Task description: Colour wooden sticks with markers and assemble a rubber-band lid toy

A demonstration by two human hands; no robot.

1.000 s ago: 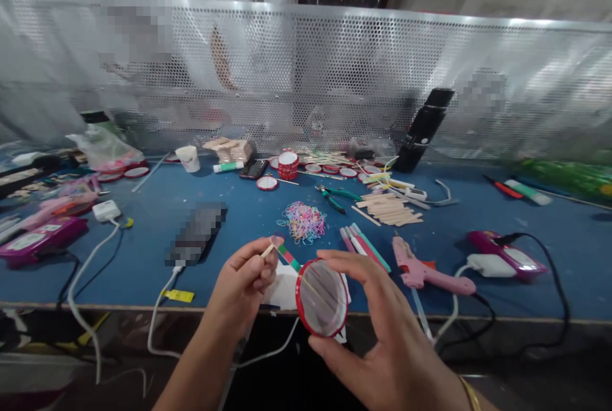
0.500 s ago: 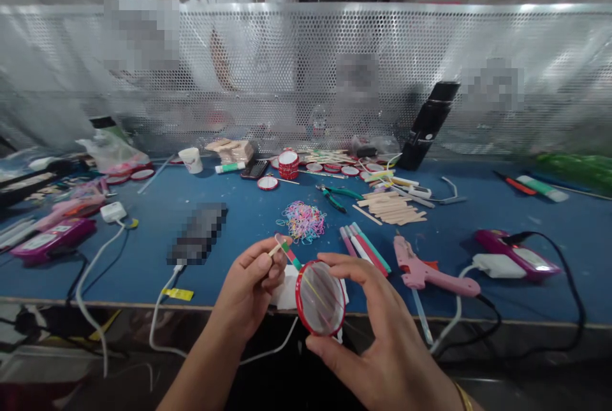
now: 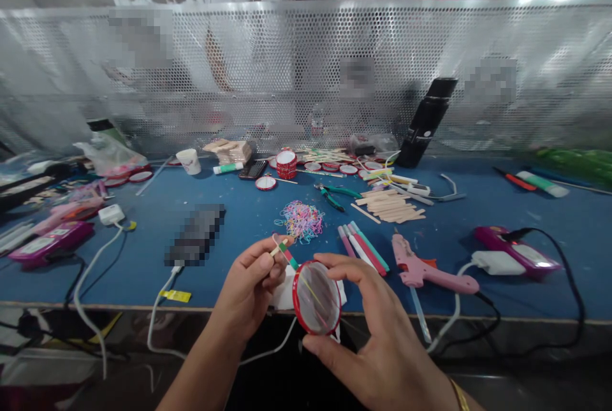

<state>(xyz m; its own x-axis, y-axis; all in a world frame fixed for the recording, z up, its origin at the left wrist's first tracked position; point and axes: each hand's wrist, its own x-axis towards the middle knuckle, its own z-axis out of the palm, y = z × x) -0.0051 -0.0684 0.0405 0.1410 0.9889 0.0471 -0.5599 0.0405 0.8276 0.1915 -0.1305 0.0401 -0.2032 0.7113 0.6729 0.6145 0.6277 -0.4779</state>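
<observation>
My right hand [image 3: 377, 328] grips a round disc with a red rim [image 3: 317, 299] between thumb and fingers, tilted over the table's front edge. Thin yellow and pink lines cross its pale face. A flat stick with green and white bands [image 3: 290, 258] runs from its rim up to my left hand [image 3: 255, 274]. That hand is closed in a pinch on a small wooden stick [image 3: 278, 247], near the banded stick's upper end. A thin pinkish loop shows at that end. Beyond my hands lies a pile of coloured rubber bands [image 3: 301, 221].
Felt-tip pens [image 3: 366, 250] and a pink glue gun [image 3: 430, 267] lie to the right. Behind are wooden craft sticks [image 3: 392, 206], teal-handled pliers [image 3: 335, 194] and stacked red-rimmed discs [image 3: 286, 165]. A phone [image 3: 197, 232] with a white cable is on the left. A perforated metal screen [image 3: 268, 79] stands behind.
The red-rimmed disc has shifted slightly left and turned a little in my right hand. My left hand keeps its pinch on the small stick. The view has moved slightly.
</observation>
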